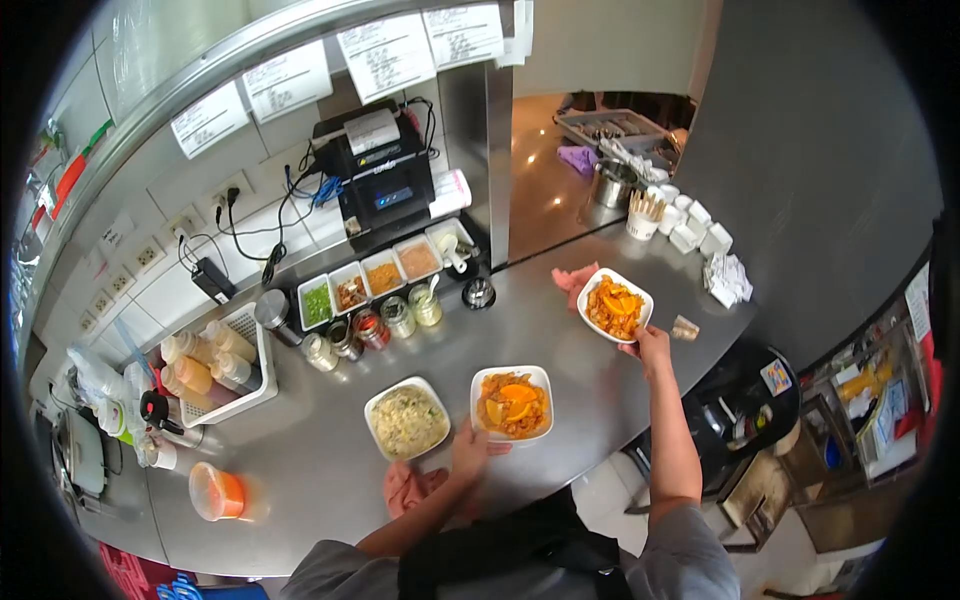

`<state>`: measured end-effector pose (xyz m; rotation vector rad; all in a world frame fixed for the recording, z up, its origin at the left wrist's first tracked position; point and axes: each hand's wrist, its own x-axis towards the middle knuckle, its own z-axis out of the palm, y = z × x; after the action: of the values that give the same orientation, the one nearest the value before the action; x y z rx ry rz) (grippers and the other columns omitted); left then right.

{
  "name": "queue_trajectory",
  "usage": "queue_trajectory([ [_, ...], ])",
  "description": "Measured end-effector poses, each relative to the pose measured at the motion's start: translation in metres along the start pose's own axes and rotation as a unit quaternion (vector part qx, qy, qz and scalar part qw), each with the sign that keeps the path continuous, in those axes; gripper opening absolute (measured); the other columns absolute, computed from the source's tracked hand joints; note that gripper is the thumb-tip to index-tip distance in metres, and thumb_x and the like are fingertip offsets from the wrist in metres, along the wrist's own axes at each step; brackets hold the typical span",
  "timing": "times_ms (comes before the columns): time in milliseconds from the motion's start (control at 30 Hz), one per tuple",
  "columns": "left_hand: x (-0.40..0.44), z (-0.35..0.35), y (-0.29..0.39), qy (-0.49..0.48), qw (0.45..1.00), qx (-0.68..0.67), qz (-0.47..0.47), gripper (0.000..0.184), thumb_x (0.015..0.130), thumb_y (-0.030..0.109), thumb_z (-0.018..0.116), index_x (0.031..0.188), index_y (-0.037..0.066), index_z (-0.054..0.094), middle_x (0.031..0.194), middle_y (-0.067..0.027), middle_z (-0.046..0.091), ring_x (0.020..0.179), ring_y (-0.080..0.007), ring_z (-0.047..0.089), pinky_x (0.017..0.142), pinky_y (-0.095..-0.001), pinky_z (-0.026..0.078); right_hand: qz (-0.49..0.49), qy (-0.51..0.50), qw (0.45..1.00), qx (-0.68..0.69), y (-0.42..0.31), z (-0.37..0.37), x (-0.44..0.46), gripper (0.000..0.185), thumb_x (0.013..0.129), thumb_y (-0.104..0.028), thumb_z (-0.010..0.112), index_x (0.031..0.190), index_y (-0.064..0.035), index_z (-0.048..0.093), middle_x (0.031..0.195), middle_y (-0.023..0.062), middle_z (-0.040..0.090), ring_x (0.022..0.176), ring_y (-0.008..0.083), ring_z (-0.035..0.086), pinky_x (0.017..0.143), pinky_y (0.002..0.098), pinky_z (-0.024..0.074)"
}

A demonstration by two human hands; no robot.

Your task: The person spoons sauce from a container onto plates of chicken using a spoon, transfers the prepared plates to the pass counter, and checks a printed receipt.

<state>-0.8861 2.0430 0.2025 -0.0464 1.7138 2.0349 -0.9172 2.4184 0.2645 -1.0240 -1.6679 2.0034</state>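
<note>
My left hand (469, 452) grips the lower left edge of a white square bowl (549, 402), thumb by the rim and fingers partly hidden beneath. Glazed orange-brown pieces (495, 412) topped with orange slices fill it. At the right, my right hand (653, 346) holds the near corner of a second white bowl (583, 303) with similar food. A third white bowl (371, 423), holding what looks like fried rice (408, 418), stands left of my left hand. Pink cloths lie near my left wrist (405, 488) and behind the right-hand bowl (568, 283).
Along the back are topping trays (382, 276), several jars (370, 330) and a printer (385, 180). A basket of squeeze bottles (225, 385) and an orange-filled tub (217, 492) stand left. White boxes (690, 235) and a chopstick cup (643, 222) sit far right, near the counter's edge.
</note>
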Motion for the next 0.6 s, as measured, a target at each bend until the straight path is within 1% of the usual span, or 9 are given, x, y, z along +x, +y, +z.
queue_trajectory([
  [67, 0.014, 0.015, 0.0, 0.019, 1.0, -0.006, 0.02, 0.042, 0.092, 0.002, 0.034, 0.133, -0.006, 0.027, 0.112, -0.0243, 0.056, 0.076, -0.032, 0.068, 0.064, -0.0343, 0.06, -0.013, -0.016, 1.0, -0.01, -0.002, -0.008, 0.032, 0.027, 0.089, -0.006, 0.048, 0.107, 0.0129, 0.053, 0.082, 0.0162, 0.064, 0.057, 0.0224, 0.065, 0.051, 0.0241, 0.0567],
  [133, 0.024, 0.037, 0.015, 0.038, 0.997, -0.061, 0.015, 0.043, 0.092, 0.001, 0.034, 0.135, -0.004, 0.03, 0.113, -0.0223, 0.056, 0.075, -0.0316, 0.068, 0.064, -0.0353, 0.06, -0.013, -0.014, 1.0, -0.012, -0.012, -0.011, 0.06, 0.021, 0.087, -0.004, 0.051, 0.098, 0.0122, 0.059, 0.08, 0.0162, 0.065, 0.06, 0.0213, 0.066, 0.051, 0.0257, 0.0565],
  [200, 0.035, 0.06, 0.026, 0.069, 0.996, -0.063, 0.0, 0.043, 0.091, 0.0, 0.034, 0.134, -0.004, 0.031, 0.112, -0.0211, 0.057, 0.074, -0.0318, 0.068, 0.063, -0.0356, 0.059, 0.008, -0.004, 0.999, -0.037, -0.013, -0.017, 0.095, 0.021, 0.085, -0.004, 0.053, 0.097, 0.0117, 0.059, 0.08, 0.0147, 0.065, 0.062, 0.0204, 0.065, 0.05, 0.0265, 0.0565],
  [267, 0.05, 0.076, 0.026, 0.085, 0.995, -0.049, 0.029, 0.041, 0.091, 0.004, 0.033, 0.131, -0.003, 0.034, 0.105, -0.0202, 0.059, 0.075, -0.0286, 0.067, 0.064, -0.0351, 0.058, -0.088, -0.007, 0.991, -0.102, 0.01, -0.031, 0.151, 0.019, 0.083, -0.004, 0.054, 0.094, 0.0105, 0.06, 0.079, 0.0127, 0.064, 0.065, 0.0185, 0.064, 0.049, 0.0271, 0.0562],
  [333, 0.062, 0.096, 0.028, 0.094, 0.994, -0.038, 0.029, 0.04, 0.091, 0.006, 0.033, 0.13, -0.002, 0.035, 0.102, -0.0197, 0.061, 0.076, -0.027, 0.067, 0.065, -0.0349, 0.058, -0.046, -0.03, 0.995, -0.084, -0.009, -0.027, 0.167, 0.02, 0.082, -0.004, 0.054, 0.096, 0.0091, 0.061, 0.08, 0.0112, 0.063, 0.067, 0.0175, 0.063, 0.051, 0.028, 0.0565],
  [400, 0.072, 0.115, 0.032, 0.136, 0.987, -0.059, 0.069, 0.04, 0.09, 0.007, 0.033, 0.129, -0.003, 0.037, 0.099, -0.0185, 0.062, 0.075, -0.0264, 0.067, 0.065, -0.035, 0.058, -0.045, -0.052, 0.996, -0.057, -0.017, -0.017, 0.19, 0.022, 0.081, -0.003, 0.054, 0.099, 0.0086, 0.061, 0.084, 0.0123, 0.063, 0.069, 0.0184, 0.064, 0.053, 0.0294, 0.0573],
  [467, 0.073, 0.134, 0.047, 0.152, 0.985, -0.058, 0.06, 0.039, 0.091, 0.008, 0.033, 0.128, -0.003, 0.038, 0.099, -0.0185, 0.062, 0.075, -0.0263, 0.067, 0.065, -0.0349, 0.057, -0.015, -0.065, 0.997, -0.033, -0.025, -0.001, 0.21, 0.023, 0.081, -0.002, 0.053, 0.1, 0.0098, 0.06, 0.087, 0.0138, 0.064, 0.07, 0.0203, 0.065, 0.054, 0.029, 0.058],
  [533, 0.075, 0.15, 0.049, 0.162, 0.984, -0.053, 0.054, 0.038, 0.091, 0.01, 0.034, 0.128, -0.002, 0.038, 0.099, -0.0184, 0.062, 0.075, -0.0262, 0.067, 0.065, -0.0348, 0.057, -0.016, -0.086, 0.996, -0.016, -0.034, 0.017, 0.223, 0.024, 0.085, -0.004, 0.05, 0.101, 0.0126, 0.057, 0.092, 0.0179, 0.064, 0.07, 0.0244, 0.067, 0.056, 0.0277, 0.0589],
  [600, 0.077, 0.161, 0.046, 0.193, 0.978, -0.056, 0.061, 0.038, 0.091, 0.009, 0.034, 0.128, -0.002, 0.038, 0.099, -0.0191, 0.062, 0.074, -0.0262, 0.067, 0.064, -0.034, 0.057, -0.01, -0.078, 0.997, 0.022, -0.028, 0.041, 0.246, 0.024, 0.084, -0.002, 0.049, 0.101, 0.0135, 0.056, 0.092, 0.0192, 0.063, 0.069, 0.0251, 0.067, 0.055, 0.0284, 0.059],
])
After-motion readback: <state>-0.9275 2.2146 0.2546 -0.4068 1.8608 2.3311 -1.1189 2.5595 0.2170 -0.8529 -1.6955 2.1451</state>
